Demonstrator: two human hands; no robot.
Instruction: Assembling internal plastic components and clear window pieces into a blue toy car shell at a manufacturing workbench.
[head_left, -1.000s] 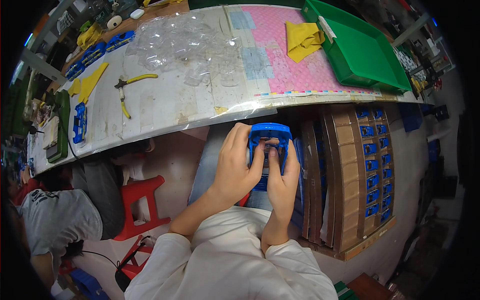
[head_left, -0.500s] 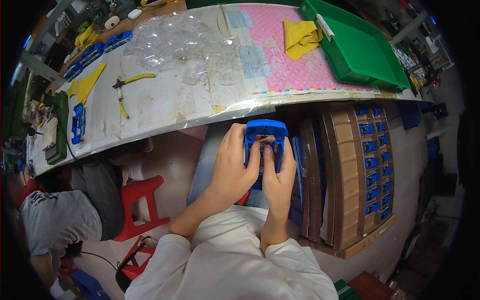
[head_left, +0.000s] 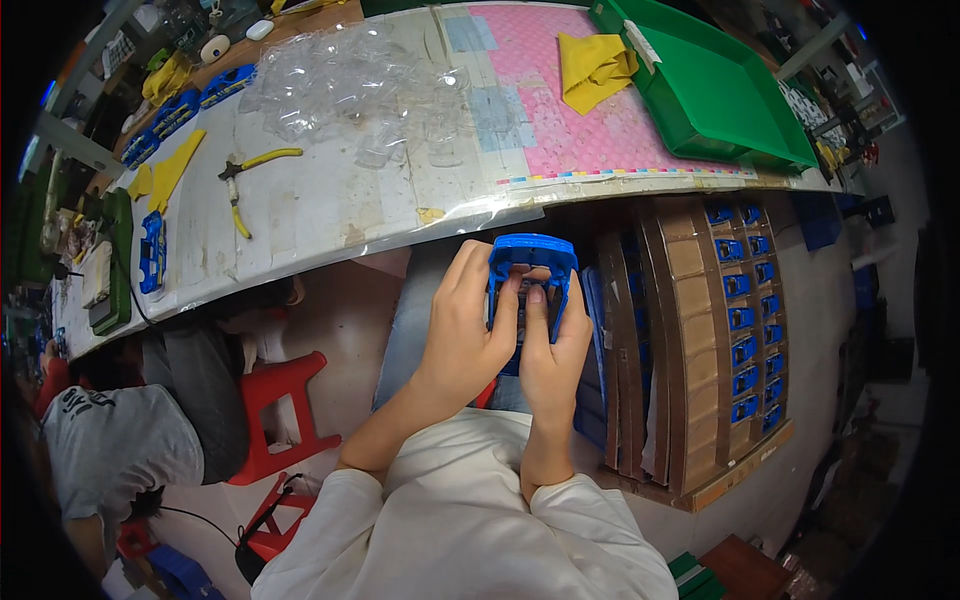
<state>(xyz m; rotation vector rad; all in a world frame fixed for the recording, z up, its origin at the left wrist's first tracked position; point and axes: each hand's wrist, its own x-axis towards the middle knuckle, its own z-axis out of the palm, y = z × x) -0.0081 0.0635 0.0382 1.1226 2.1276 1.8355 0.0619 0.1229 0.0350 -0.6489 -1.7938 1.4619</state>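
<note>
Held between both hands over my lap is a blue toy car body shell (head_left: 533, 243), its hollow inside turned up toward me. My left hand (head_left: 468, 322) is wrapped round its left side and my right hand (head_left: 556, 352) round its right side. Both thumbs reach into the hollow, pressing close together. The fingers behind the shell are mostly hidden. A transparent part seems to sit in the opening, but I cannot make it out fully.
Across the bench (head_left: 330, 215) lie clear plastic parts (head_left: 345, 90), yellow-handled pliers (head_left: 235, 180), a yellow cloth (head_left: 595, 70) and a green tray (head_left: 720, 100). Stacked cardboard trays (head_left: 690, 290) with blue toy cars stand at my right. A red stool (head_left: 285, 410) and a seated person (head_left: 120, 430) are leftward.
My thumbs have shifted slightly inside the shell, and the shell tilts a little differently. Both hands keep their hold. The bench has slid slightly left in view.
</note>
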